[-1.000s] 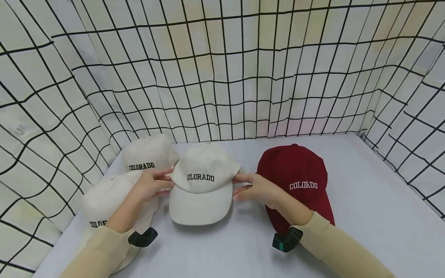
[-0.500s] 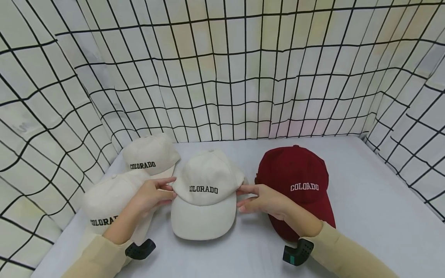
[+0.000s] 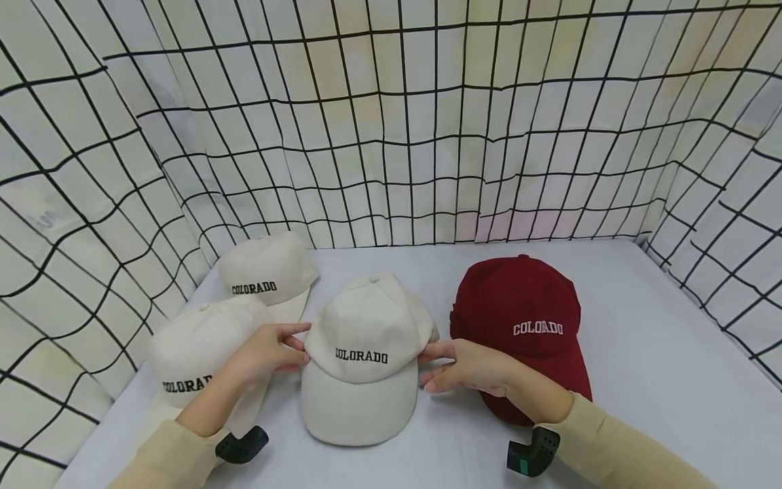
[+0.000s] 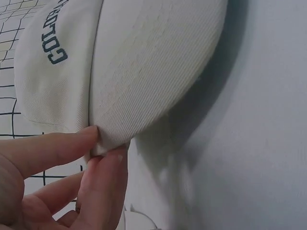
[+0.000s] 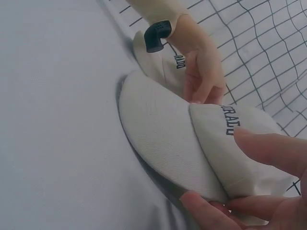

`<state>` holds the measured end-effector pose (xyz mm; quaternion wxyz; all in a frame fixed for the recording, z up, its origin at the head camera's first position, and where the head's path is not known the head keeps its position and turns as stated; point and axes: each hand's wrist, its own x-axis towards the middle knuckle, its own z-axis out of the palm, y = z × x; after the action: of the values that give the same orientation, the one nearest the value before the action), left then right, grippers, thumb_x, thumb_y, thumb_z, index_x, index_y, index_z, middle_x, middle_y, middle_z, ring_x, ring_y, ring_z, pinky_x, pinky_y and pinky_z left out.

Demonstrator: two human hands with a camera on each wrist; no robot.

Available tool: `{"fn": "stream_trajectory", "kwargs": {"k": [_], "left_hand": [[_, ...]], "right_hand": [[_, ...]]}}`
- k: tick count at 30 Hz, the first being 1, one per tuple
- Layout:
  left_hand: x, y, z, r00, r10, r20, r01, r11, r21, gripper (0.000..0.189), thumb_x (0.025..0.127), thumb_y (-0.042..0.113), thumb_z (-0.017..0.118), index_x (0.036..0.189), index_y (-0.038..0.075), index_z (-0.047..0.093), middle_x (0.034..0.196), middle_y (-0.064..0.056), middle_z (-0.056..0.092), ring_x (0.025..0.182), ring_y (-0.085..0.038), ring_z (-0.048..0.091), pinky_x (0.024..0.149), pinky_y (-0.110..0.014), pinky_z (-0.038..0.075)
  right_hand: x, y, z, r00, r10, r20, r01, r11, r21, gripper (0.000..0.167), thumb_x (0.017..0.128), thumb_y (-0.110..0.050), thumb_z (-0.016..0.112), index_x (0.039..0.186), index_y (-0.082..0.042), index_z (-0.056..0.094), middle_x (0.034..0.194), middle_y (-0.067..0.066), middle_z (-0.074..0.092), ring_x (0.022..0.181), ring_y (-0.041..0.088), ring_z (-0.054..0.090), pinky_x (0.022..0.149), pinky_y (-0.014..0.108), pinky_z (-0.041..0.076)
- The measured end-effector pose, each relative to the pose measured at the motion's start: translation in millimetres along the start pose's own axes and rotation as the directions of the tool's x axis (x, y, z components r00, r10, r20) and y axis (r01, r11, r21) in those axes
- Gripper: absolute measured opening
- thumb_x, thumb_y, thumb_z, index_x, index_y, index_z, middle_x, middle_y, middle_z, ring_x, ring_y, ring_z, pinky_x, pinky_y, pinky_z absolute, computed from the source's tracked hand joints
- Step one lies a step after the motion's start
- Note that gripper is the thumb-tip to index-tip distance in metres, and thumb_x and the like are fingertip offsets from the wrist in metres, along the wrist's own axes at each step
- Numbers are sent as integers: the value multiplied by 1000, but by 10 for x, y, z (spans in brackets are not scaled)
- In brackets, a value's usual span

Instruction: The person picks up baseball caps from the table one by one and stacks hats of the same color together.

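Between both hands is an off-white baseball cap [image 3: 360, 407] with dark COLORADO lettering, its brim toward me. My left hand [image 3: 267, 354] pinches its left side where brim meets crown; the left wrist view shows thumb and fingers [image 4: 103, 184] on either side of that corner. At the opposite side my right hand [image 3: 473, 367] holds the cap, with digits above and below its edge in the right wrist view. A shadow shows under the brim in the left wrist view. Behind my right forearm is a dark red COLORADO cap [image 3: 513, 299].
Two more off-white caps lie at the left, one at the back [image 3: 269, 265] and one in front [image 3: 195, 339], partly hidden by my left arm. The white table surface [image 3: 660, 380] extends right. Black netting [image 3: 415, 122] over pale walls encloses the back and sides.
The off-white cap has come toward me, both hands moving with it and keeping their places at its sides. More of the back-left cap's brim shows. The red cap stays put.
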<state>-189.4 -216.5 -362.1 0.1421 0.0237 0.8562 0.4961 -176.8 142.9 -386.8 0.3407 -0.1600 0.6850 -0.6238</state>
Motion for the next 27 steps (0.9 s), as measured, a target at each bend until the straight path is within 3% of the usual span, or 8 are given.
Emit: {"fn": "stream_trajectory", "kwargs": {"k": [11, 27], "left_hand": [[52, 16, -19, 996, 29, 86, -44, 983, 179, 69, 80, -7, 75, 142, -18, 46, 83, -9, 60, 72, -17, 58, 63, -29, 53], [78, -57, 21, 995, 15, 103, -33, 985, 170, 67, 82, -7, 77, 141, -16, 47, 82, -9, 61, 69, -18, 59, 61, -29, 53]], "right_hand": [[11, 16, 11, 999, 40, 38, -38, 998, -48, 71, 89, -2, 75, 150, 11, 41, 140, 16, 51, 103, 17, 62, 99, 36, 52], [55, 15, 77, 994, 111, -10, -111, 993, -51, 74, 86, 1, 73, 149, 15, 36, 137, 15, 51, 94, 21, 67, 95, 36, 55]]}}
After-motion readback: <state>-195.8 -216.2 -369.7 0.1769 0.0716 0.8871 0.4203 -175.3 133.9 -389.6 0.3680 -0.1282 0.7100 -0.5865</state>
